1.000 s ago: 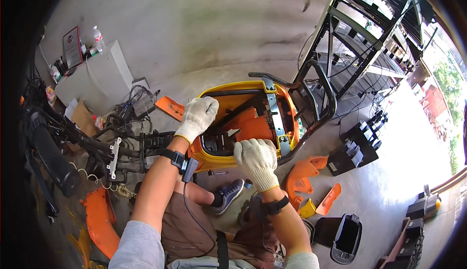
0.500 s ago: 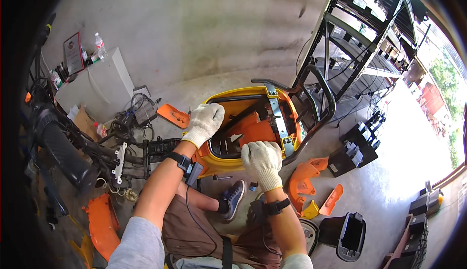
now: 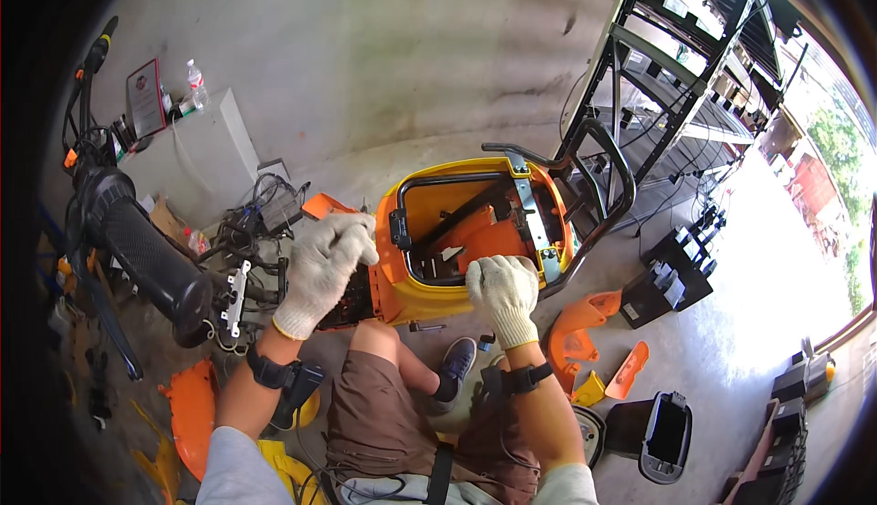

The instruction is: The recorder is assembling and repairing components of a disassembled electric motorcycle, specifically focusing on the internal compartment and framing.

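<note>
Left hand moved left, right hand at shell

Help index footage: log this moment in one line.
left white-gloved hand: beside yellow oval plastic shell; right white-gloved hand: at shell's near rim; nearby: curved orange plastic panel

Daylight from the right, glare whitening the floor there, wall softly shaded, fisheye edges bent, corners black

Yellow-and-orange body shell, hollow, mouth facing upward; long axis running left to right across the centre. Edged at the mouth by black tubular frame, with black fitting at left, silvery crossbar at right.
</note>
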A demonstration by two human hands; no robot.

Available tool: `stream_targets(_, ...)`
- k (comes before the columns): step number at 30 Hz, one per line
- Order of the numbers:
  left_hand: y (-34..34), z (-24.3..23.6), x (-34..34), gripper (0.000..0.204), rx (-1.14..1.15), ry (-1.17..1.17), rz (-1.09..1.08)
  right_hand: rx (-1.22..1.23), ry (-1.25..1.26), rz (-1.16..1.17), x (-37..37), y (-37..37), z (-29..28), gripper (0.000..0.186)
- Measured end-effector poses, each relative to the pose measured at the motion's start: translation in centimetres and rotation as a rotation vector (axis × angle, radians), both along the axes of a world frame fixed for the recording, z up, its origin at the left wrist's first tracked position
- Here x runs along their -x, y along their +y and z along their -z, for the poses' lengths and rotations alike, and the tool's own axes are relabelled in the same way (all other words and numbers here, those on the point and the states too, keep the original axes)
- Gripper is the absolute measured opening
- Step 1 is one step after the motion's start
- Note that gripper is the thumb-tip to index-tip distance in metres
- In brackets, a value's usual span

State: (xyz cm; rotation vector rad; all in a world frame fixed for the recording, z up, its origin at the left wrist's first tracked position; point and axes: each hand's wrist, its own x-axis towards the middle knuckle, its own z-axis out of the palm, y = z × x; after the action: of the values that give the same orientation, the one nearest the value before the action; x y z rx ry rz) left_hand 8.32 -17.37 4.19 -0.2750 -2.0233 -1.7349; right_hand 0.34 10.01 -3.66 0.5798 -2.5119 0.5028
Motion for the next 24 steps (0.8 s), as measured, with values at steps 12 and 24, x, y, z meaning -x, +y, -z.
stream_targets(12,7.3,6.6,7.5,0.030,0.808,-0.178,0.045,0.894,-0.346,0.125,-11.0,12.2,8.1,0.015)
stream_targets(24,9.1,7.6,8.2,0.038,1.079,-0.261,0.045,0.272,-1.083,0.408,-21.4,20.6,34.3,0.042)
